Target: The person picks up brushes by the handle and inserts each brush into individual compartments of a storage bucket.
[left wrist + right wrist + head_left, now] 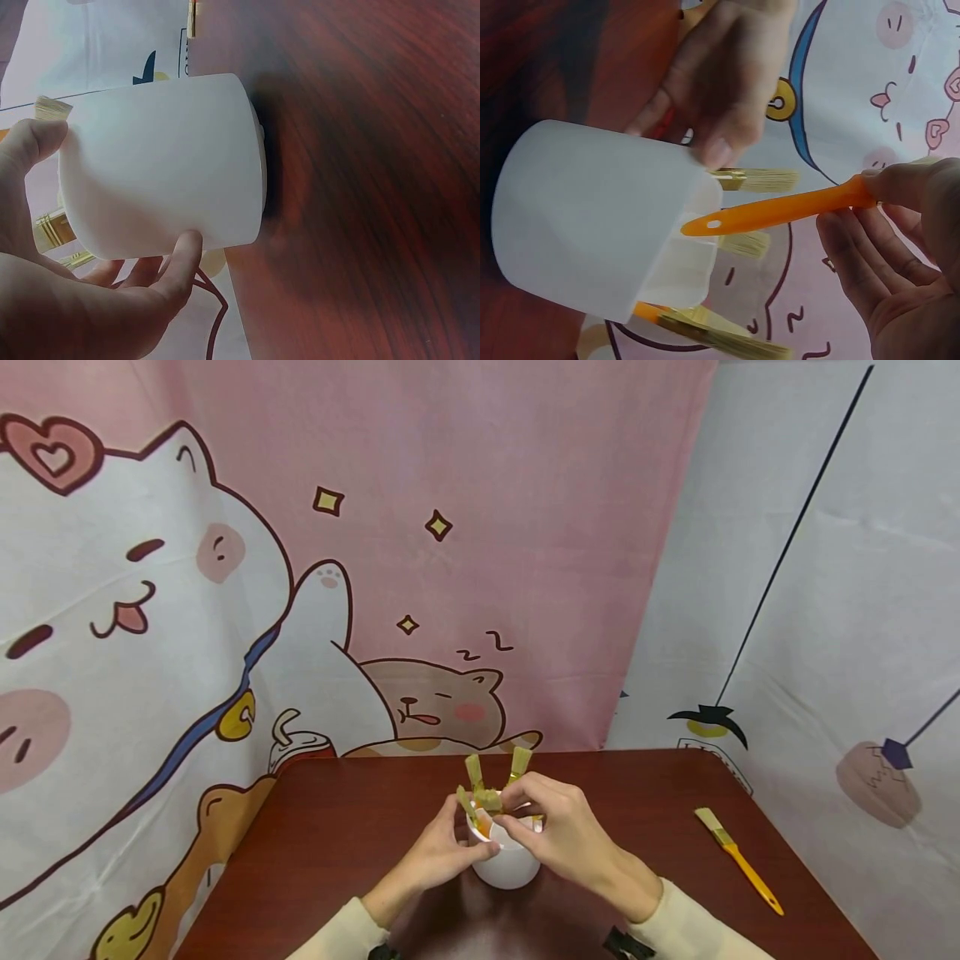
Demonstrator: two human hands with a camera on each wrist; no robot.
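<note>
A white cup-like container (506,870) stands on the table, with several paintbrushes (720,337) leaning in it, bristles up. My left hand (441,853) holds it from the left, the thumb at the rim and the fingers round its side, as the left wrist view shows with the container wall (165,165). Above the opening, my right hand (566,827) pinches one paintbrush (780,211) near the bristle end of its orange handle. In the right wrist view, the holed end of that handle points down at the container's mouth. The right fingers mostly hide its bristles.
One more paintbrush (738,860) with a yellow-orange handle lies on the right side of the dark reddish-brown table (337,860). A cloth printed with cartoon animals (525,527) hangs behind the table and along its left side. A pale printed cloth (825,610) hangs at the right.
</note>
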